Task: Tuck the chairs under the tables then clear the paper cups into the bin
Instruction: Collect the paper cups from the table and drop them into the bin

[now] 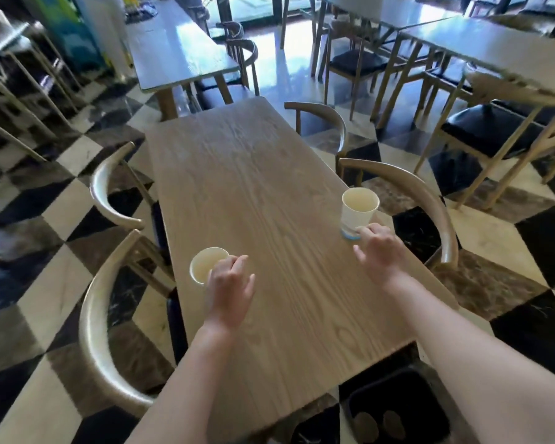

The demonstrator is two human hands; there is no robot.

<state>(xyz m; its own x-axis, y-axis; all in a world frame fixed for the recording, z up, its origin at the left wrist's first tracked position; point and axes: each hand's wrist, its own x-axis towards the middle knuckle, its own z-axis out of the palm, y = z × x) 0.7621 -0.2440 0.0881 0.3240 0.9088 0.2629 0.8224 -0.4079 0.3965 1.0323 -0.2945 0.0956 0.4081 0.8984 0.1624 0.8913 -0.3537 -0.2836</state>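
Observation:
A long wooden table (253, 193) runs away from me. One white paper cup (204, 264) stands near its left edge, and my left hand (229, 288) reaches over it with fingers curled at its rim. A second white paper cup (358, 211) with a blue base band stands near the right edge. My right hand (380, 248) has its fingertips touching that cup's base, fingers apart. Four curved-back wooden chairs are tucked against the table: two on the left (109, 190) (100, 331) and two on the right (321, 120) (430, 200). A black bin (436, 402) sits on the floor under the near right corner.
The floor is black, white and brown checkered tile. Another table (180, 49) stands beyond this one, and more tables with dark-seated chairs (487, 129) fill the right side. Metal-legged furniture (20, 88) lines the far left.

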